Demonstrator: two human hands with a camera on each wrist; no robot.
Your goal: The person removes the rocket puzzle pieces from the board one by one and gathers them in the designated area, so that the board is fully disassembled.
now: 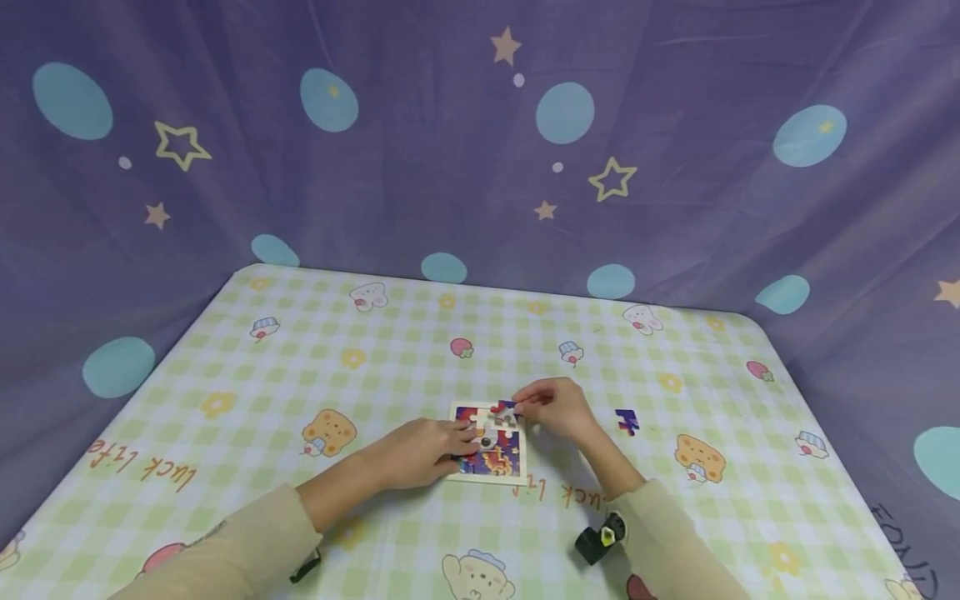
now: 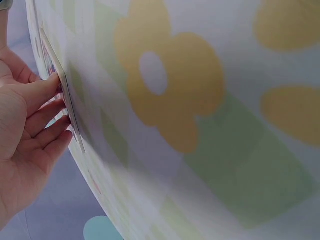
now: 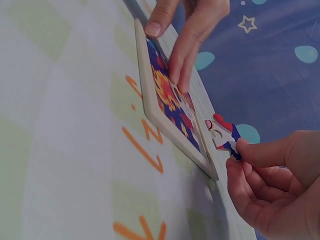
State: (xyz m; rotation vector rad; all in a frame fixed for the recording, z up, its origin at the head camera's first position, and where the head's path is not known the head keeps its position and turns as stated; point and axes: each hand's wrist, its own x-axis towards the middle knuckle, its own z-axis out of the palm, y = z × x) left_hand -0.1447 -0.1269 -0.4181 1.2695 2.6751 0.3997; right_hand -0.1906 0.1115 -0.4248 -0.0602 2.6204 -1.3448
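Note:
A small square jigsaw puzzle in a pale frame (image 1: 487, 479) lies on the table, partly filled with colourful pieces. Its upper right part shows a bare pale gap. My right hand (image 1: 558, 407) pinches a puzzle piece (image 3: 222, 136) between thumb and fingertips, lifted just off the frame's far right corner. The piece is white, red and dark blue. Across the frame's left side, my left hand (image 1: 423, 452) rests its fingertips on the pieces, its thumb at the near edge. These fingers cover part of the picture.
A loose purple puzzle piece (image 1: 627, 422) lies to the right of my right hand. The tablecloth (image 1: 405, 358) is green-and-white checked with printed cartoons. A purple curtain (image 1: 450, 167) hangs behind the table. A black device (image 1: 600, 540) sits at my right wrist.

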